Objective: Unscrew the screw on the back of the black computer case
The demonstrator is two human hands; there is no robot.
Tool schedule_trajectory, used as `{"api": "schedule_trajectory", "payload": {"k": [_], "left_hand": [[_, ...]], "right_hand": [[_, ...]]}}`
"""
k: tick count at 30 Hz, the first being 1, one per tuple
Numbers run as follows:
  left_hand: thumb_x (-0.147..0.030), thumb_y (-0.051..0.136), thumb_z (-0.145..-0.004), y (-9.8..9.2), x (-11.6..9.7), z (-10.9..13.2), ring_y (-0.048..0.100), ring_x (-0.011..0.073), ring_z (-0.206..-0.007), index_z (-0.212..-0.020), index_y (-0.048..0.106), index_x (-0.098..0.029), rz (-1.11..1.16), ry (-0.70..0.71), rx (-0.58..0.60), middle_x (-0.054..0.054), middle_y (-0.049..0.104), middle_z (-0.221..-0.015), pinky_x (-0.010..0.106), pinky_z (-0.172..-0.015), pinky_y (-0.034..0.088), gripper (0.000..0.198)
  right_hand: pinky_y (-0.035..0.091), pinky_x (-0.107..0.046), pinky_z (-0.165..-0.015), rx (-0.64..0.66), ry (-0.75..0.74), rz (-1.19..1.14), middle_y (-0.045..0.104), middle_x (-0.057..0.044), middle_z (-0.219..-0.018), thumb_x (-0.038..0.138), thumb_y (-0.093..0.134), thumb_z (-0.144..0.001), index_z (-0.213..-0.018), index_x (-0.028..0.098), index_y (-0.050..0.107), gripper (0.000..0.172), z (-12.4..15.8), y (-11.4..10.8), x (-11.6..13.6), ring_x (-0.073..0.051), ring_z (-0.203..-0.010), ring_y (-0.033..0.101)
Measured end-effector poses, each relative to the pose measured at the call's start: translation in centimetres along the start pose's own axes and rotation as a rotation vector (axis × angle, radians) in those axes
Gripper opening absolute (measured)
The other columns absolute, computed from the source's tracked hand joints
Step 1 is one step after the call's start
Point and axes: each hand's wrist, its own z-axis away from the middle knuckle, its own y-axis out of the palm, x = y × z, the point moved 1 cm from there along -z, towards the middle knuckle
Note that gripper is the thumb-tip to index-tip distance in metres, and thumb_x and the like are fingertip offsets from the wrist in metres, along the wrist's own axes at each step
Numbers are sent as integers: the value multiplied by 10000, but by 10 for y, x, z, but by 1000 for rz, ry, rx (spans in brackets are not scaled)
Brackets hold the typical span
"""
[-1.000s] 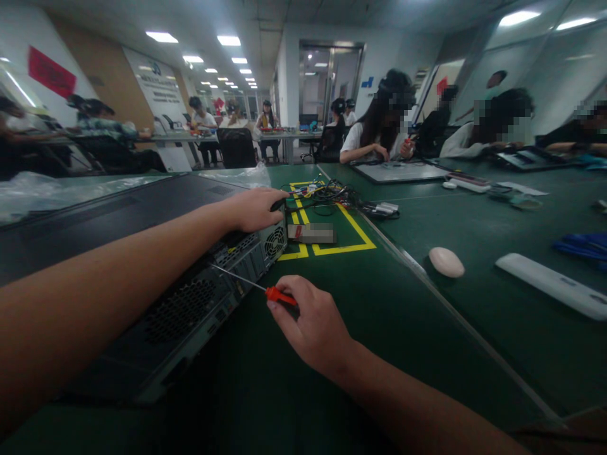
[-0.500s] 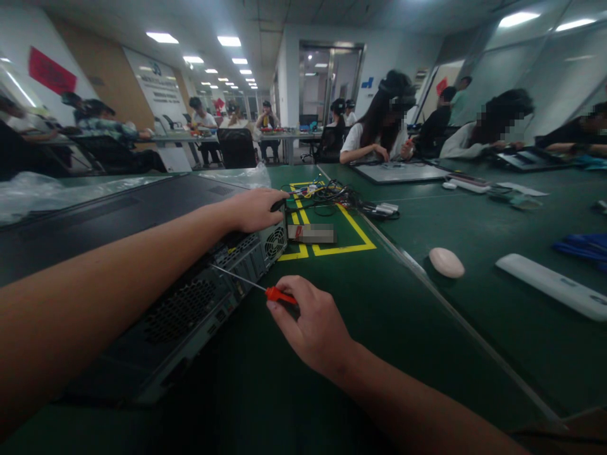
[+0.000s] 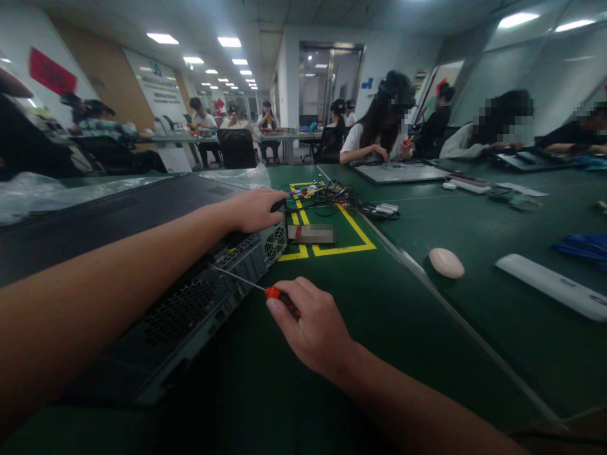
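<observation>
A dark desktop computer case (image 3: 142,253) lies on its side on the green table (image 3: 379,328), its rear panel with vents and a small fan facing me. My left hand (image 3: 256,210) rests on the case's top rear corner, fingers curled over the edge. My right hand (image 3: 310,325) is closed round a red-handled screwdriver (image 3: 279,296). Its thin metal shaft points left, with the tip against the rear panel near the port openings.
A yellow-taped rectangle (image 3: 332,234) on the table holds a tangle of cables (image 3: 332,193) and a small label. A pale oval mouse (image 3: 446,262) and a white bar-shaped device (image 3: 550,284) lie to the right. Several people sit working at tables beyond.
My right hand's fingers have shifted slightly along the screwdriver handle, covering more of it. The left hand and the case have not moved. People in the background moved a little.
</observation>
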Motion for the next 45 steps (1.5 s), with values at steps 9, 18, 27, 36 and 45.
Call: {"api": "schedule_trajectory", "payload": {"k": [9, 18, 27, 36, 45], "left_hand": [[-409, 483, -940, 1, 2, -1, 580, 315, -1469, -1667, 477, -204, 12, -6, -8, 115, 637, -1607, 469, -1273, 404, 755], [-424, 488, -932, 0, 0, 1, 576, 326, -1483, -1665, 480, -207, 2, -19, -2, 113, 623, -1625, 474, -1280, 406, 764], [-417, 460, -951, -1, -3, 1, 570, 318, -1486, -1673, 464, -144, -5, -16, 13, 150, 598, -1641, 437, -1280, 402, 771], [-423, 484, -932, 0, 0, 0, 585, 332, -1470, -1668, 477, -192, 2, -14, -2, 127, 621, -1629, 477, -1267, 419, 771], [-424, 485, -931, -1, -1, 0, 593, 322, -1458, -1668, 481, -194, 3, -14, -6, 123, 634, -1611, 461, -1255, 429, 772]], "right_hand": [[572, -361, -809, 21, 6, -46, 777, -94, -1080, 285, 665, -1038, -1201, 194, 661, 187, 3, 4, -4, -232, -912, 744], [579, -360, -808, 38, 34, -15, 777, -77, -1061, 238, 646, -1037, -1152, 224, 650, 115, 2, 2, -3, -226, -908, 749], [571, -351, -795, 20, 17, -23, 780, -83, -1053, 236, 660, -1033, -1146, 209, 660, 116, 3, 4, -4, -226, -895, 743], [571, -346, -794, 33, 38, -7, 784, -74, -1063, 244, 663, -1039, -1149, 222, 660, 112, 2, 2, -2, -217, -893, 736], [578, -354, -803, 31, 37, -19, 784, -80, -1072, 241, 656, -1038, -1158, 220, 657, 122, 2, 3, -3, -218, -897, 737]]}}
